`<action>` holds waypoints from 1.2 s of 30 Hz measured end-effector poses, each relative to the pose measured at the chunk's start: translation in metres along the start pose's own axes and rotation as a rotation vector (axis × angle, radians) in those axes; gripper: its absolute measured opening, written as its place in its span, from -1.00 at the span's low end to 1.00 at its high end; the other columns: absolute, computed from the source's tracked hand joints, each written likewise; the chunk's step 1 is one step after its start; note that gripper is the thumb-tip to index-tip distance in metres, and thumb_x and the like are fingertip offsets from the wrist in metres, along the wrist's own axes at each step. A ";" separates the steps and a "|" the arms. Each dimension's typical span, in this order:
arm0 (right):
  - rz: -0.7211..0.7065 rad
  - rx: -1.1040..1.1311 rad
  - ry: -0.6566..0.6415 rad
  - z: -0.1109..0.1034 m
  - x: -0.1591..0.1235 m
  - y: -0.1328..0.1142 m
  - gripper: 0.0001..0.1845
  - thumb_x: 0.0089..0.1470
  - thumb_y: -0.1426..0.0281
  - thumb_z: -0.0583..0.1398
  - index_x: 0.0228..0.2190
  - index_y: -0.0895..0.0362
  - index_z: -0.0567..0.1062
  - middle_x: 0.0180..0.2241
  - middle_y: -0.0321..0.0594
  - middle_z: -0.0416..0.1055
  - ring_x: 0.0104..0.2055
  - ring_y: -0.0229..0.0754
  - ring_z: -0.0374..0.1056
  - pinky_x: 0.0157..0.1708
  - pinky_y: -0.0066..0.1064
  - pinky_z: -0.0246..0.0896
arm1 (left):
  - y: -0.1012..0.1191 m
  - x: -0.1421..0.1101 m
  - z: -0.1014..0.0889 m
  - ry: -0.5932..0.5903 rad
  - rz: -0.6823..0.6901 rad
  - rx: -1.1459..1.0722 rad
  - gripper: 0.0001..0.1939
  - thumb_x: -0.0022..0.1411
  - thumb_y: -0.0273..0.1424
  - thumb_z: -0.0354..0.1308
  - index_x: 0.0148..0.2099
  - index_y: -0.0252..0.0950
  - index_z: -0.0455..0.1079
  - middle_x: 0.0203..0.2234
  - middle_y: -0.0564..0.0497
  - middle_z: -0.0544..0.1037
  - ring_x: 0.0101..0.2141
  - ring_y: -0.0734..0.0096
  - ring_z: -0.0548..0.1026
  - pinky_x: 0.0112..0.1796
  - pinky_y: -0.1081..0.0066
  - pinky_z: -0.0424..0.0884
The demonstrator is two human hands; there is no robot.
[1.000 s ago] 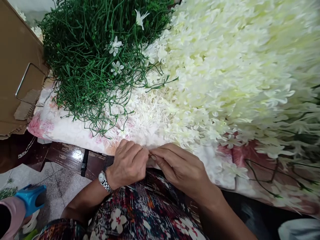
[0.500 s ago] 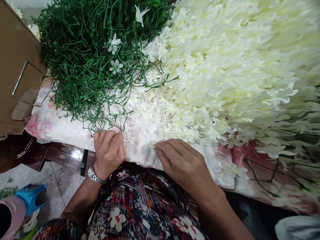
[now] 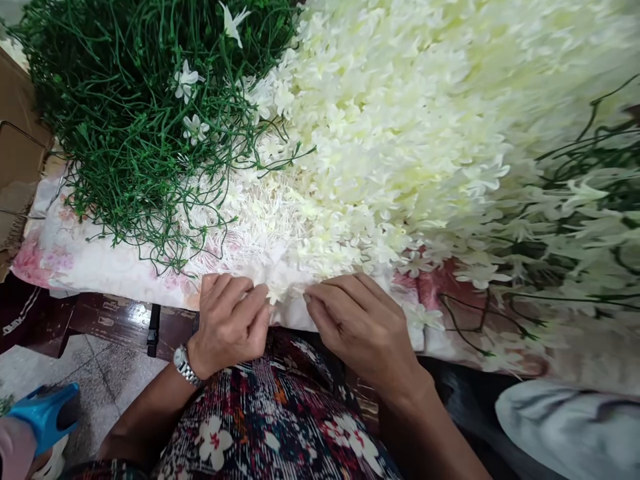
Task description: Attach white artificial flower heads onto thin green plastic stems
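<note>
My left hand [image 3: 234, 320], with a watch on its wrist, is closed, its thumb and forefinger pinching a small white artificial flower [image 3: 277, 291]. Facing it is my right hand [image 3: 365, 327], pinched shut on a thin whitish piece at its fingertips, too small to name. Both hands are over the front edge of a flower-patterned cloth [image 3: 115, 267]. Just beyond them lie a patch of fine white strands [image 3: 240, 223] and a large heap of cream-white artificial flower heads [image 3: 380, 147]. Green artificial stems [image 3: 135, 127] are piled at the upper left, with a few white blooms among them.
Flowers on green stems [image 3: 565, 227] lie at the right. A cardboard box [image 3: 20, 100] stands at the left edge. A black strap with a buckle [image 3: 153, 330] hangs below the cloth. A blue plastic object [image 3: 45, 413] is near the floor at lower left.
My left hand has moved from the green stems' edge toward my right hand, and a white flower now shows at its fingertips. My right hand stays pinched. The view has shifted right.
</note>
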State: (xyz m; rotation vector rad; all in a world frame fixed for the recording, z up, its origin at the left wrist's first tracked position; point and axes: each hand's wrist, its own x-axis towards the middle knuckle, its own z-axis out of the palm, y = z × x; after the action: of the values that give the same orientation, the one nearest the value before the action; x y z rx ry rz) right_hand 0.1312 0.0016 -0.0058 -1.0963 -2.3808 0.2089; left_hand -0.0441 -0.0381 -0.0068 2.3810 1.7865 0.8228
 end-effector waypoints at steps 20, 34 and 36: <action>-0.028 0.337 0.197 -0.003 0.001 -0.014 -0.75 -0.18 0.63 0.16 -0.36 0.18 0.36 -0.48 -0.22 0.34 -0.42 -0.27 0.24 -0.45 -0.40 0.21 | 0.009 0.013 -0.007 0.115 -0.144 -0.260 -0.95 0.07 -0.54 0.03 -0.38 -0.31 0.26 -0.50 0.03 0.37 -0.42 0.43 0.30 -0.33 0.31 0.20; 0.022 -0.186 0.026 0.006 0.000 0.004 -0.88 -0.05 0.45 0.14 -0.37 0.15 0.41 -0.48 -0.20 0.37 -0.40 -0.18 0.16 -0.40 -0.33 0.03 | 0.001 0.007 0.002 0.307 -0.089 -0.421 -0.93 0.09 -0.51 -0.03 -0.34 -0.29 0.25 -0.52 0.02 0.36 -0.44 0.43 0.32 -0.35 0.30 0.22; 0.019 -0.181 0.043 0.004 -0.001 0.004 -0.84 -0.06 0.46 0.14 -0.33 0.16 0.41 -0.48 -0.19 0.37 -0.40 -0.18 0.16 -0.40 -0.33 0.04 | 0.001 0.008 0.001 0.300 -0.096 -0.421 -0.94 0.08 -0.52 -0.02 -0.36 -0.29 0.24 -0.53 0.03 0.36 -0.45 0.43 0.32 -0.35 0.30 0.21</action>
State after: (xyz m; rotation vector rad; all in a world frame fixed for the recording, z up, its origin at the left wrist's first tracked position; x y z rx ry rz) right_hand 0.1325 0.0039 -0.0108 -1.1924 -2.3881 -0.0243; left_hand -0.0414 -0.0311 -0.0043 1.9713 1.5946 1.4387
